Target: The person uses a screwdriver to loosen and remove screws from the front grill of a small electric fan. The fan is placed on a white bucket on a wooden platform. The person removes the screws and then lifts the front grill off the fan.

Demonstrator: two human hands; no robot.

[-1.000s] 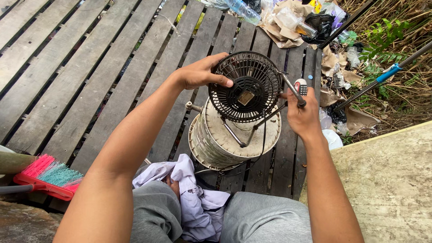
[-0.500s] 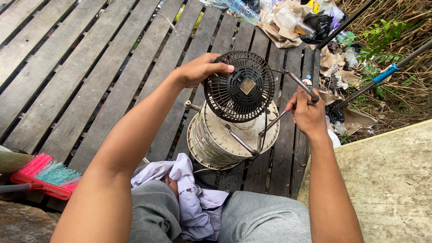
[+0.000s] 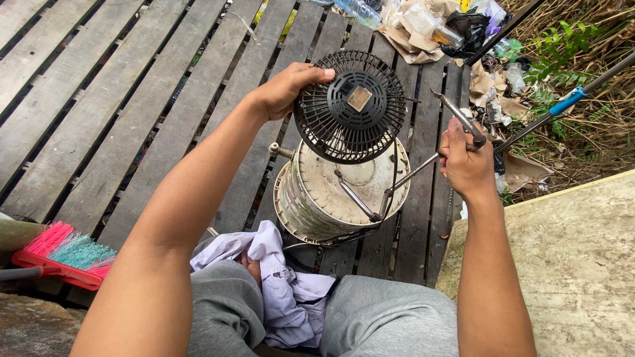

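Above slatted wooden deck (image 3: 99,99) — left hand (image 3: 286,89) grasps rim of black ribbed fan grille (image 3: 350,106); right hand (image 3: 465,162) clenched round thin metal rod (image 3: 413,175) — dirty round drum (image 3: 331,198) beneath, open planks leftward.

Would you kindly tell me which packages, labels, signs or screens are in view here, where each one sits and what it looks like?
Label: small square tan sticker at the hub of the round black fan grille that the left hand holds.
Plastic bottle: clear, lying at the top edge of the wooden deck.
Crumpled wrappers: brownish paper and clear plastic, heaped top right.
Black bag: crumpled, beside that heap.
No signs or screens.
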